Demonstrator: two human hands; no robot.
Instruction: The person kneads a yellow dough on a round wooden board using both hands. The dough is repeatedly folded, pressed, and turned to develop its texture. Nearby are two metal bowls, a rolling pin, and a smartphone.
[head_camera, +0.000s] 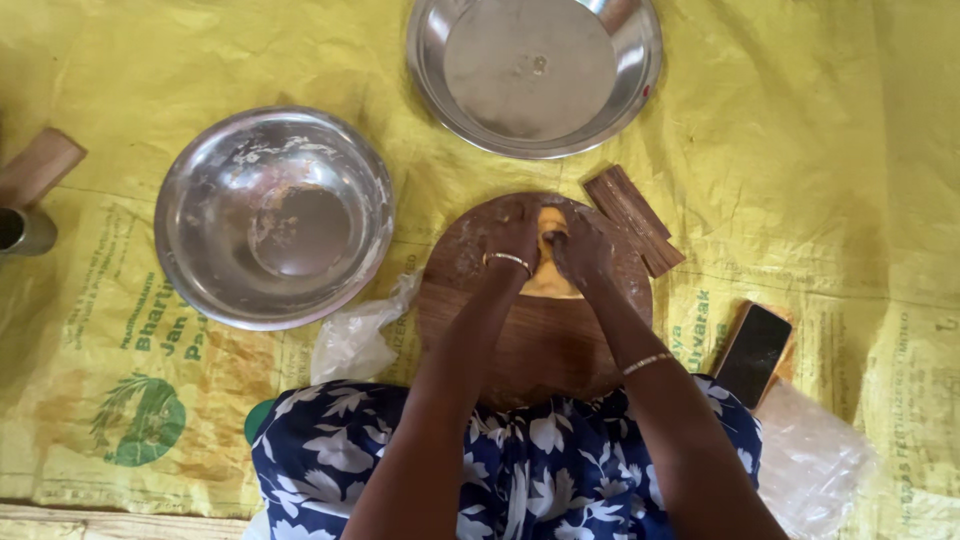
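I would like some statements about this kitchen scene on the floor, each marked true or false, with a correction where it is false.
1. Both hands press yellow dough on a round wooden board. True; the left hand and right hand are both on it.
2. The deep steel bowl is full of water. False; it holds only smears of flour or dough.
3. A flat steel plate lies beyond the board. True.
4. The dark phone lies inside the bowl. False; it lies on the yellow sheet, beside the person's right arm.
5. A ridged brown wooden piece lies at the board's edge. True.
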